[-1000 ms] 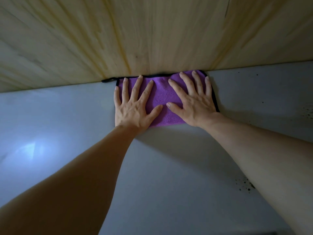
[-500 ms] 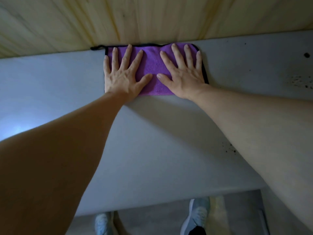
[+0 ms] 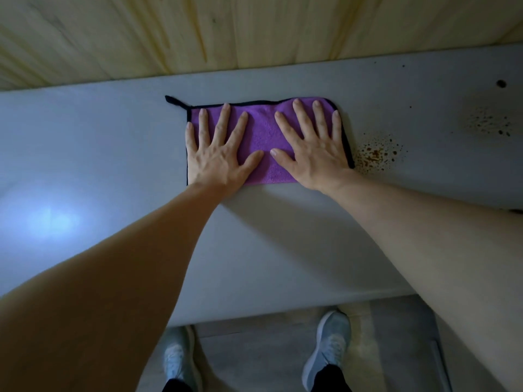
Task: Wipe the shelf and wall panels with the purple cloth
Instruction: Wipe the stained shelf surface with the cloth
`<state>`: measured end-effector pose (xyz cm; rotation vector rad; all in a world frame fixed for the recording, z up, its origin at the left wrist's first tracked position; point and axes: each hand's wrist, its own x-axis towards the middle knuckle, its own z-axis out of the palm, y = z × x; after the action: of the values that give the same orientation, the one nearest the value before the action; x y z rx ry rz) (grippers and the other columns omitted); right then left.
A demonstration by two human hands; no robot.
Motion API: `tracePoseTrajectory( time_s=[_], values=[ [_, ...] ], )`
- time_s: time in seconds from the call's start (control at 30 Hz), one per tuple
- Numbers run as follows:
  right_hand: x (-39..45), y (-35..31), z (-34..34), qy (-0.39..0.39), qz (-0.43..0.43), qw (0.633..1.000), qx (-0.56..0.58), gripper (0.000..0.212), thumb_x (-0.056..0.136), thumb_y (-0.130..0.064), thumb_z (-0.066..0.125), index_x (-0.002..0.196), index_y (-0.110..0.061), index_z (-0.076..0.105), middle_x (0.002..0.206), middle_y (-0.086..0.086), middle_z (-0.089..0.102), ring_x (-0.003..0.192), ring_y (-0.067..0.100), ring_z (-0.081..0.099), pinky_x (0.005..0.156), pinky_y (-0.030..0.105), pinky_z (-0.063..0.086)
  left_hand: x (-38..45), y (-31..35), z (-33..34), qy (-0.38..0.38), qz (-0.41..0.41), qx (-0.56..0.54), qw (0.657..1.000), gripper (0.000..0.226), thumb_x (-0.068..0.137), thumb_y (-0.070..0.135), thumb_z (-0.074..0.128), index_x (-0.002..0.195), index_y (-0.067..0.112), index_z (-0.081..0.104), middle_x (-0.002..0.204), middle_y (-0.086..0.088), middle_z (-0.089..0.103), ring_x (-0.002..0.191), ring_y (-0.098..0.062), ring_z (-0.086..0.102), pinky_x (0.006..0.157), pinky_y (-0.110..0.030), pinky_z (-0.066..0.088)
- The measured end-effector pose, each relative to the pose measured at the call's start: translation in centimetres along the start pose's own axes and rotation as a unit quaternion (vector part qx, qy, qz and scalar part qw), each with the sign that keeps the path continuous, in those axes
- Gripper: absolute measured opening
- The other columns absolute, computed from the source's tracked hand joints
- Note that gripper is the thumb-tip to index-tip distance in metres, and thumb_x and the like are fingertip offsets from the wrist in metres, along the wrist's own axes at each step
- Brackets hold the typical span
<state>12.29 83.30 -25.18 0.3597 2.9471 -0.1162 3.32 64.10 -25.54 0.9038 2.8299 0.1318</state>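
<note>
A purple cloth with black trim lies flat on the grey panel. My left hand presses its left half with fingers spread straight. My right hand presses its right half the same way. A black loop sticks out at the cloth's upper left corner. A strip of grey panel shows between the cloth's top edge and the pale wooden panel.
Brown speckled stains sit just right of the cloth, with more spots and a dark dot farther right. A bright light patch glares at the left. My two grey shoes stand on the floor below the panel's edge.
Both hands have drawn the cloth down the grey panel, away from the wooden panel's edge it touched before. The stains at the right have come into view beside it.
</note>
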Motion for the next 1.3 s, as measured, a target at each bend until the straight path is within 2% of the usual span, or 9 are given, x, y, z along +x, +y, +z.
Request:
tracePoseTrajectory(
  time_s=[0.27,0.77,1.07,1.3],
  values=[
    [-6.5,-1.0,0.9,-0.004,-0.008,1.000,0.004,0.077,0.092,-0.071,0.018,0.159,-0.035,0.008,0.169,0.007,0.002,0.153,0.039,-0.001,0.119,0.064,0.002,-6.2,1.5,1.1,-0.011,-0.010,-0.012,1.000,0.080,0.088,0.080,0.016,0.157,0.041,0.003,0.167,0.003,0.000,0.151,-0.036,-0.003,0.120,-0.057,0.001],
    [-16.9,-1.5,2.9,-0.016,-0.007,1.000,0.018,0.077,0.095,-0.071,0.024,0.160,-0.033,0.008,0.169,0.008,0.001,0.154,0.038,-0.003,0.120,0.064,0.004,-16.0,4.8,2.1,-0.052,-0.010,-0.006,0.999,0.081,0.090,0.077,0.020,0.158,0.037,0.005,0.167,0.000,0.001,0.151,-0.037,-0.003,0.120,-0.056,-0.001],
    [-21.1,-1.2,4.2,-0.008,-0.013,1.000,0.022,0.076,0.096,-0.070,0.025,0.160,-0.033,0.008,0.169,0.007,-0.001,0.154,0.037,-0.005,0.120,0.064,0.007,-20.2,6.9,2.7,-0.073,-0.026,-0.011,0.997,0.081,0.090,0.076,0.021,0.158,0.035,0.004,0.167,-0.001,-0.002,0.151,-0.038,-0.004,0.120,-0.058,0.000],
    [-21.5,-0.9,4.2,-0.012,-0.015,0.999,0.026,0.074,0.097,-0.070,0.022,0.160,-0.034,0.008,0.169,0.006,0.001,0.154,0.036,-0.004,0.121,0.062,0.004,-20.4,7.2,2.7,-0.085,-0.027,0.002,0.996,0.082,0.090,0.075,0.020,0.159,0.033,0.005,0.167,-0.003,-0.002,0.151,-0.040,-0.004,0.119,-0.059,0.001]
  ],
)
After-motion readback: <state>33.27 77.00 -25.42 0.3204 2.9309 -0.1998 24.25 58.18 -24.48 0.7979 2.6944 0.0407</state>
